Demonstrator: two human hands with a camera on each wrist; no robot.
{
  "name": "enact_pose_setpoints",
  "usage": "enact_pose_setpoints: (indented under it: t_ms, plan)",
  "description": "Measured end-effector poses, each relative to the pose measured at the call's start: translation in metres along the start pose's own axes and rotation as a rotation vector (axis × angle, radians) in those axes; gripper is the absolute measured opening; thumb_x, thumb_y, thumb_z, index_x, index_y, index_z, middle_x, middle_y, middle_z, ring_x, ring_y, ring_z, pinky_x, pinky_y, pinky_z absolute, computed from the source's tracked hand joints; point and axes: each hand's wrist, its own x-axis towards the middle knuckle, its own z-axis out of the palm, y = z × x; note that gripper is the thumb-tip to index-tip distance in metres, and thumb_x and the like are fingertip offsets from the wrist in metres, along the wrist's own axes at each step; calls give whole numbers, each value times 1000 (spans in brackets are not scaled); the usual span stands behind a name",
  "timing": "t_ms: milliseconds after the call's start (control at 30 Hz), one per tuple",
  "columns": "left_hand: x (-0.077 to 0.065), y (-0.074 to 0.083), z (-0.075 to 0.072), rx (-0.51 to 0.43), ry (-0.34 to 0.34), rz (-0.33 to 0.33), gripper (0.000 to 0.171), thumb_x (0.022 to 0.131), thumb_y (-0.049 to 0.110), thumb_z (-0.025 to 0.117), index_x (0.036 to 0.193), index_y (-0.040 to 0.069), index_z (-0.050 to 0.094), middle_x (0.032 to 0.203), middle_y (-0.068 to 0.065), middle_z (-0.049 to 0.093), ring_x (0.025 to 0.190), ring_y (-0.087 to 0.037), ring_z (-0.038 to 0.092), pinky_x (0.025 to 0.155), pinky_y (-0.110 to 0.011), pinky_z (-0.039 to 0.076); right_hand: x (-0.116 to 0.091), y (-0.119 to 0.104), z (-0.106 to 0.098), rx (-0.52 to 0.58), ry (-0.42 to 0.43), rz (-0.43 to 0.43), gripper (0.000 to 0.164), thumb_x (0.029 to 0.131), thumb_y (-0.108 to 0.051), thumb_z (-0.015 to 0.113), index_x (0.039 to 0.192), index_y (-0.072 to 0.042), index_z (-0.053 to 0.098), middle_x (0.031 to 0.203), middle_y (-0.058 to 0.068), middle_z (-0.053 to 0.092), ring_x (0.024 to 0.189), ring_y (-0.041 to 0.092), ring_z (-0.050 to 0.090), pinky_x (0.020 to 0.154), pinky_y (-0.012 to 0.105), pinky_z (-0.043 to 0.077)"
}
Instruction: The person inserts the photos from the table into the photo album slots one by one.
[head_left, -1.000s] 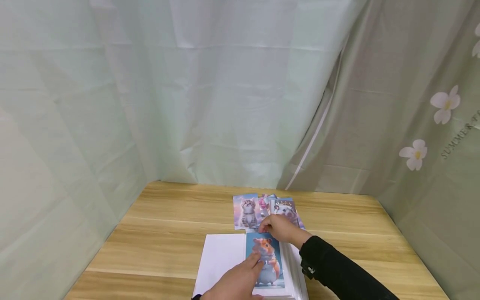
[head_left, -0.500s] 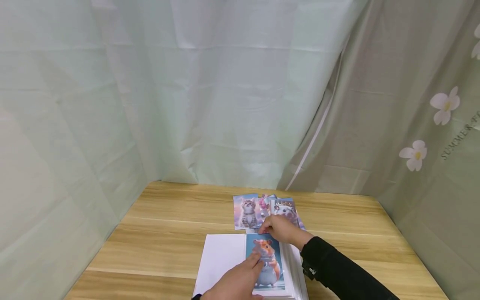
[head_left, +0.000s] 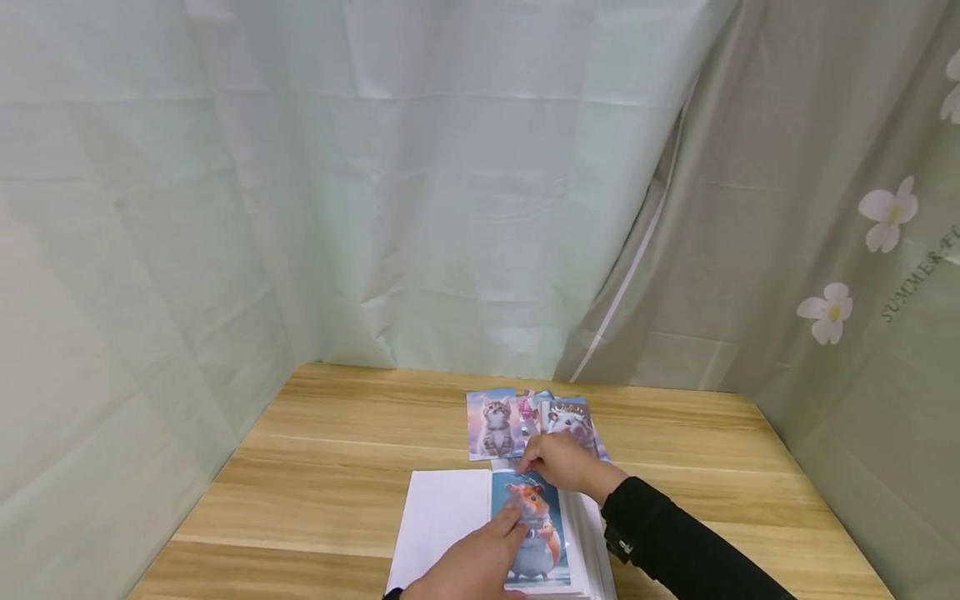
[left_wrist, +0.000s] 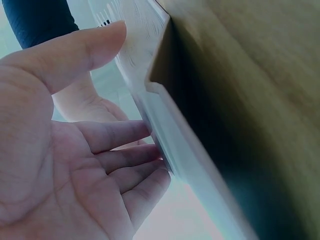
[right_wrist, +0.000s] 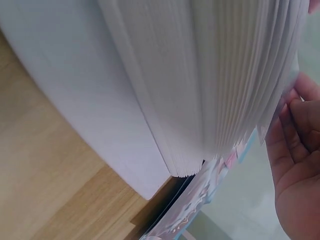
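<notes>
A white photo album (head_left: 442,504) lies spread on the table, with an orange-and-white hamster picture card (head_left: 538,562) in the clear pocket of its right-hand page. My left hand (head_left: 474,560) rests on that page, fingers extended over the card. At the page's top edge, my right hand (head_left: 564,462) pinches the upper end of the card between thumb and curled fingers. The left wrist view shows the left fingers (left_wrist: 135,187) against the page surface. In the right wrist view, the right hand (right_wrist: 297,155) is at the page edges (right_wrist: 240,90), its fingertips partly hidden.
Behind the album lie several picture cards, among them a kitten card (head_left: 495,427) and a crowned animal card (head_left: 572,418), partly overlapping. The wooden table (head_left: 322,483) ends at a pale curtain (head_left: 450,250) at the back and sides.
The hamster card has slid slightly toward me within its pocket, and my right hand has moved a little the same way. My left hand stays in place.
</notes>
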Motion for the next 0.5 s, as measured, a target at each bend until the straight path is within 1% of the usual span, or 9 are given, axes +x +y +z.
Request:
enact_pose_setpoints:
  t_ms: [67,133,300,367,500]
  plan:
    - [0,0,1,9,7,5,81,80,52,80,138,2,57,152,-14,45,139,-21,43,97,-26,51,0,-1,0,-1,0,-4,22,90,7,67,89,-11,81,87,-5,71,85,11,67,80,25,57]
    - [0,0,1,1,-1,1,80,80,51,80,139,2,56,153,-13,45,139,-21,43,97,-26,51,-1,-2,0,2,-1,-4,22,91,6,67,90,-11,81,87,-4,71,86,11,67,79,24,57]
    - [3,-1,1,-35,-55,-18,80,81,49,80,142,4,54,155,-10,42,143,-21,39,100,-27,49,-1,0,1,23,-14,6,23,92,6,65,94,-10,81,90,-3,72,88,11,68,79,22,56]
    - [3,-1,1,-31,-65,-16,80,82,50,79,143,5,54,155,-8,42,144,-21,37,102,-28,48,-1,1,2,32,-16,12,23,92,6,65,94,-10,81,90,-3,72,89,11,67,79,21,56]
    - [4,-2,0,-26,-64,-11,80,82,53,77,143,6,54,155,-7,42,144,-20,37,102,-27,48,-2,0,1,44,-14,20,23,92,7,65,94,-10,81,91,-3,72,89,12,67,78,22,56]
